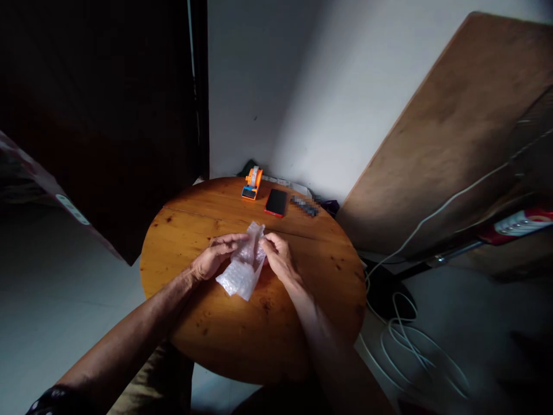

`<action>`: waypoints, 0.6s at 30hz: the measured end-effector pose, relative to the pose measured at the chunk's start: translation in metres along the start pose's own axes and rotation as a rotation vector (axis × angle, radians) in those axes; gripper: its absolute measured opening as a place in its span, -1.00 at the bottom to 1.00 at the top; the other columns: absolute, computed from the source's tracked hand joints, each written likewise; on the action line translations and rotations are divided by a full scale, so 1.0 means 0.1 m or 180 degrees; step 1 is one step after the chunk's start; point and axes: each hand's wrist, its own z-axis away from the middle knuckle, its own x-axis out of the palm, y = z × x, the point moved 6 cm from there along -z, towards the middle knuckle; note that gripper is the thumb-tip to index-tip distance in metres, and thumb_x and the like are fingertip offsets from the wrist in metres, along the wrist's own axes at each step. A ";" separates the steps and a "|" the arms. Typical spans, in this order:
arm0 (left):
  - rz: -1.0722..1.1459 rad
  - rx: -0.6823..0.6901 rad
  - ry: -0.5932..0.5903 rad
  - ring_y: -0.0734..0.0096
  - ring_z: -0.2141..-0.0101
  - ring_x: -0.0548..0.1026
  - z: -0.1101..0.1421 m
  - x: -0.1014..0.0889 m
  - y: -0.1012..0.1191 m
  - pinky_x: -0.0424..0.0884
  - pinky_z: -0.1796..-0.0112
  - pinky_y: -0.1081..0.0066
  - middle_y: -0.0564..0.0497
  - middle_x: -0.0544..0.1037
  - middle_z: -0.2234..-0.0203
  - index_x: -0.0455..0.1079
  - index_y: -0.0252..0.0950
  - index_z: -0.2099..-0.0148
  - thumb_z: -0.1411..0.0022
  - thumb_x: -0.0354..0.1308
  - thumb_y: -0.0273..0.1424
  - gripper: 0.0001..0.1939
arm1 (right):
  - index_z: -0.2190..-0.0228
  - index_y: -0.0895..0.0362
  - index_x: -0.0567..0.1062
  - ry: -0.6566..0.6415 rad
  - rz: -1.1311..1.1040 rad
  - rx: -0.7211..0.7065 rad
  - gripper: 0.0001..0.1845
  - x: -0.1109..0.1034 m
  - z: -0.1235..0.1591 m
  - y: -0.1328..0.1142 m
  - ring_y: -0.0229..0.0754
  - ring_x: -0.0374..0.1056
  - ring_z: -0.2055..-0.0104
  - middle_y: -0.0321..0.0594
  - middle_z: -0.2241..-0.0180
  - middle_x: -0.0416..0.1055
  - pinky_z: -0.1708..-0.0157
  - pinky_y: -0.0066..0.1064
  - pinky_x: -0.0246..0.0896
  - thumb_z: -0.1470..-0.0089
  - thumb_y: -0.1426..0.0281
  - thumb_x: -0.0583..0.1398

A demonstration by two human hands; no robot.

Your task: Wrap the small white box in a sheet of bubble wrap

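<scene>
A crumpled piece of clear bubble wrap (238,278) is held just above the middle of a round wooden table, its near end spread toward me. My right hand (281,259) pinches its right edge between thumb and fingers. On the other side, my left hand (211,258) has its fingers stretched along the wrap and its thumb against the near face, gripping the left edge. Folds of plastic hide some fingertips. Whether anything lies inside the wrap, I cannot tell.
Toward the table's (185,305) far edge stand an orange and blue tape dispenser (252,183), a red-edged phone (276,202) and a blurred dark object (305,206). A brown board (436,121) leans on the wall at right. White cable (410,340) coils on the floor.
</scene>
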 end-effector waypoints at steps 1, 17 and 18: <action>0.0067 0.0077 0.0171 0.11 0.14 0.55 -0.01 -0.05 0.03 0.41 0.09 0.24 -0.15 0.63 0.15 0.55 -0.35 0.05 0.06 0.33 -0.31 -0.53 | 0.49 0.06 0.40 0.0129 -0.0199 0.0113 -0.69 -0.05 -0.01 0.02 -0.27 0.22 0.57 -0.36 0.59 0.32 0.64 -0.48 0.13 0.01 0.07 0.20; -0.2589 0.1163 0.1390 0.31 0.26 0.45 0.10 -0.24 0.30 0.38 0.24 0.38 -0.03 0.49 0.27 0.46 -0.31 -0.05 0.06 0.31 -0.16 -0.39 | 0.46 0.11 0.44 0.0611 -0.0885 0.0332 -0.58 -0.23 -0.10 0.17 -0.23 0.32 0.49 -0.30 0.50 0.43 0.56 -0.46 0.19 0.15 0.01 0.30; -0.2572 0.1088 0.1412 0.36 0.33 0.43 0.09 -0.28 0.29 0.36 0.29 0.41 0.01 0.47 0.34 0.44 -0.33 -0.05 0.05 0.27 -0.22 -0.41 | 0.45 0.11 0.45 0.0657 -0.0780 0.0286 -0.58 -0.25 -0.11 0.18 -0.22 0.33 0.48 -0.30 0.50 0.43 0.55 -0.46 0.19 0.13 0.00 0.29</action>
